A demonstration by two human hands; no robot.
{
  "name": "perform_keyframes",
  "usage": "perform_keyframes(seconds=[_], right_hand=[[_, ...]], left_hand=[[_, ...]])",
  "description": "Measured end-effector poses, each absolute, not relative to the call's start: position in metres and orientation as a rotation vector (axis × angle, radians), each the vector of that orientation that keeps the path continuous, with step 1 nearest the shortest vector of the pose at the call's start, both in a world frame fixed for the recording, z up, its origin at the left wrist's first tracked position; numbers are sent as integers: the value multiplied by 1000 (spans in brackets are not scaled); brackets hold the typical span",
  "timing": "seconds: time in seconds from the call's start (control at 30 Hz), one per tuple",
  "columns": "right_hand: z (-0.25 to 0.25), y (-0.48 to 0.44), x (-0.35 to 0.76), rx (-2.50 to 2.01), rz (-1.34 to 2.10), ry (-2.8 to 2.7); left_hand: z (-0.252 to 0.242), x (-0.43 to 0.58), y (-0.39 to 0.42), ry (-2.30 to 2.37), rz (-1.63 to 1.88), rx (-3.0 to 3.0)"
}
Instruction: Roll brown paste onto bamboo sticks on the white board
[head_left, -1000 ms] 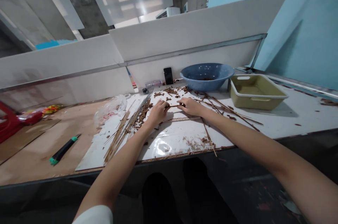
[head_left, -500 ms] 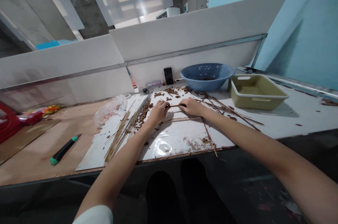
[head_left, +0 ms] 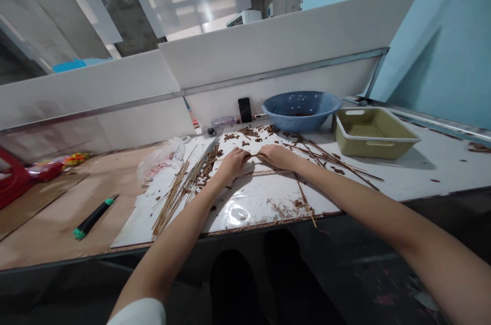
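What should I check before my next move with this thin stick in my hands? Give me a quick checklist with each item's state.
1. Stick position: ok. The thin brown stick spans the gap between the left hand and the right hand.
2. Firm grip by each hand: cannot tell. The contact is hidden from this view.
3. Blue basin: ok. It sits upright behind the hands, with brown bits inside.
4. Olive tray: ok. It sits upright to the right of the basin.
5. White board: not ok. Brown flakes and loose sticks are scattered on it.
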State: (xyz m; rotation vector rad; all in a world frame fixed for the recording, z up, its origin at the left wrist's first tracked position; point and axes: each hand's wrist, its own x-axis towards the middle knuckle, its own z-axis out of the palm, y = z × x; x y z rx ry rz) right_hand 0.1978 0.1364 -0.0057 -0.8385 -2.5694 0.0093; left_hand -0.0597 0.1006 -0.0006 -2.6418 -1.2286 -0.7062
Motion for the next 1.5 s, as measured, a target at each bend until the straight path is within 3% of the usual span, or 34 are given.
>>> perform_keyframes(seconds=[1.5], right_hand=[[-4,127,192,-851,107,-2463]], left_hand=[[4,-59,98,-1163,-729,-2616]])
